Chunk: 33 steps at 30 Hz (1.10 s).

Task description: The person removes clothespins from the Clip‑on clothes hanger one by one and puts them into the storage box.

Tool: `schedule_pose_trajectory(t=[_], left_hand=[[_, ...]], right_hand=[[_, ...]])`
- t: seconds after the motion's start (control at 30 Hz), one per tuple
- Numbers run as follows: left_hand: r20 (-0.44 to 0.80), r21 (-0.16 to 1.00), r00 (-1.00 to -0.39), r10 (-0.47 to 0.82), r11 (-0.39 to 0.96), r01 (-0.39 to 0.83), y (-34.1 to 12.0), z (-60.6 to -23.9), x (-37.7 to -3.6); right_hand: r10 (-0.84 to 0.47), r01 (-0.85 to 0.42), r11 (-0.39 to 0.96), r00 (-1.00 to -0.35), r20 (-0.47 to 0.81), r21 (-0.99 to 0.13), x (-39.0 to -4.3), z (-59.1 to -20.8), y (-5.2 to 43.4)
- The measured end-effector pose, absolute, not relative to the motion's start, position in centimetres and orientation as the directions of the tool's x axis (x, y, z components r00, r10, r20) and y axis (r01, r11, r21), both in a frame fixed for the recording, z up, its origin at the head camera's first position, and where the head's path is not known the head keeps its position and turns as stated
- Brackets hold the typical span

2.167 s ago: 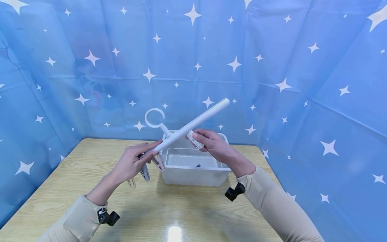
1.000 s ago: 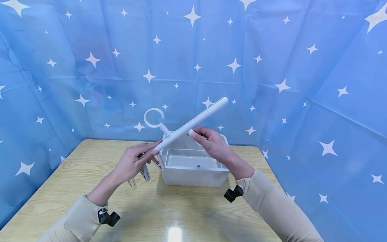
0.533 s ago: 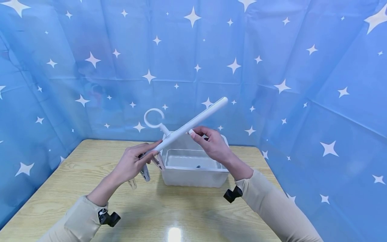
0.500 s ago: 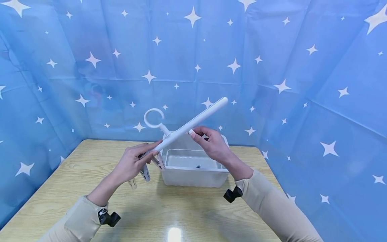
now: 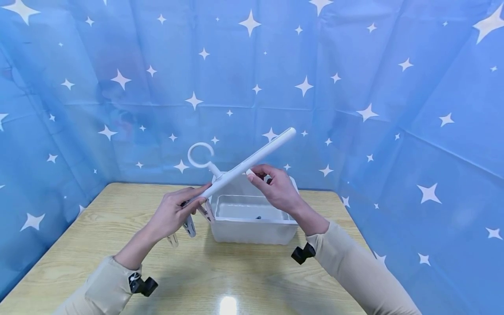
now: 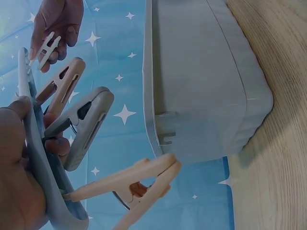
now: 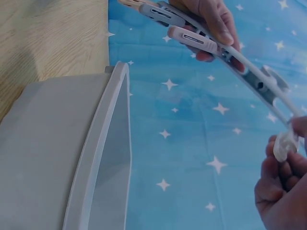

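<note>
A white hanger bar (image 5: 257, 156) with a ring hook (image 5: 201, 155) slants up to the right above a white plastic bin (image 5: 252, 227). My left hand (image 5: 193, 199) grips the bar's lower end, where several pegs (image 5: 190, 227) hang; in the left wrist view they are beige and grey pegs (image 6: 86, 127). My right hand (image 5: 253, 174) pinches a small white peg (image 6: 46, 48) against the underside of the bar near its middle. In the right wrist view that white peg (image 7: 285, 143) touches the bar (image 7: 254, 72), with the right hand's fingers (image 7: 283, 191) curled round it.
The bin stands at the back middle of a wooden table (image 5: 98, 245), with a small dark object (image 5: 258, 216) inside. Blue star-patterned cloth (image 5: 354, 87) walls in the table on three sides. Bare tabletop lies in front of the bin and to its left.
My right hand has raised the white peg a little, from just below the bar up against it. The left hand and the bar have stayed put.
</note>
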<state>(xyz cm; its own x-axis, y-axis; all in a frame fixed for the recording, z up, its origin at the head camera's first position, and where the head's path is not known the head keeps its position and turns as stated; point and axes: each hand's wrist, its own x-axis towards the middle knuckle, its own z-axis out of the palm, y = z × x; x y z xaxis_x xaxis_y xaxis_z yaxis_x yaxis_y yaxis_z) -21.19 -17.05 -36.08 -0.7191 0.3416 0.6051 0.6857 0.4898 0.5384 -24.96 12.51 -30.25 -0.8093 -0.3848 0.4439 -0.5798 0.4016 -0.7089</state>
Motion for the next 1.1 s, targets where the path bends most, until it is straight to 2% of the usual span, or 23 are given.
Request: schedule_pose_trajectory(t=[0.57,1.1], left_hand=[[0.613,0.541,-0.712,0.341,0.476,0.693,-17.22,-36.33,-21.33],[0.593,0.553,-0.725,0.349,0.479,0.682,-17.2,-36.42,-21.16]], right_hand=[[-0.351,-0.624,0.481,-0.781,0.517,-0.616,-24.79,-30.21,12.2],[-0.344,-0.673,0.542,-0.724,0.598,-0.502,-24.73,-30.21,12.26]])
